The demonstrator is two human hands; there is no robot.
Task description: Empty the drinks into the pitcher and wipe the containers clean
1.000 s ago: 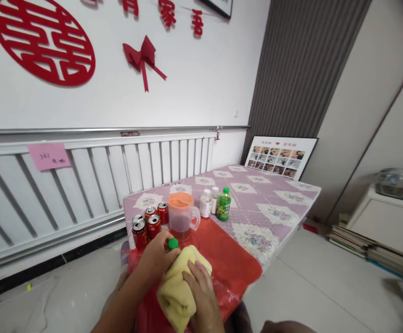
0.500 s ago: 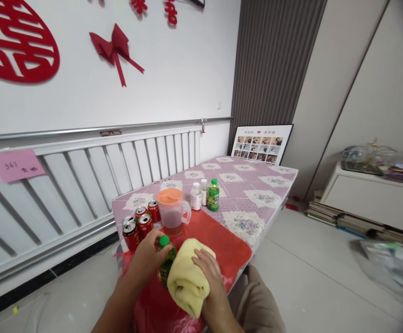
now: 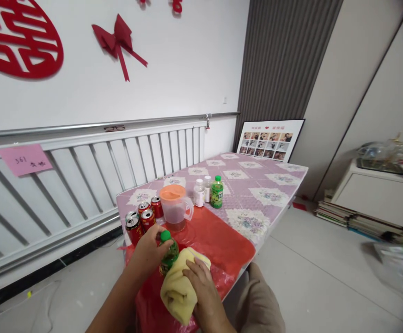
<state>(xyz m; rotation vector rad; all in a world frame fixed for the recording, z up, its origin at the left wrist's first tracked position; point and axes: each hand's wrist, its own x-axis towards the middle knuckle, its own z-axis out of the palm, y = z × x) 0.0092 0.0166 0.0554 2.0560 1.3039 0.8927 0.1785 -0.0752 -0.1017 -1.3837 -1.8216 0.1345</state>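
Observation:
My left hand [image 3: 153, 247] grips the upper part of a green-capped drink bottle [image 3: 169, 254] that stands over the red plastic sheet [image 3: 222, 245]. In my right hand [image 3: 203, 286] is a folded yellow towel [image 3: 179, 289], pressed close to the side of that bottle and hiding its lower part. Just beyond my left hand are several red drink cans [image 3: 148, 219]. A clear pitcher [image 3: 174, 210] with an orange lid is behind the bottle.
Two white-capped bottles [image 3: 199, 193] and another green-capped bottle [image 3: 217, 193] stand past the pitcher on the flowered tablecloth [image 3: 246, 173]. A white radiator [image 3: 94, 171] runs along the left wall. A photo board [image 3: 271, 139] leans at the far end.
The yellow towel and my right hand have shifted slightly left and down against the bottle. My left hand keeps its hold on the bottle. The whole view has turned slightly.

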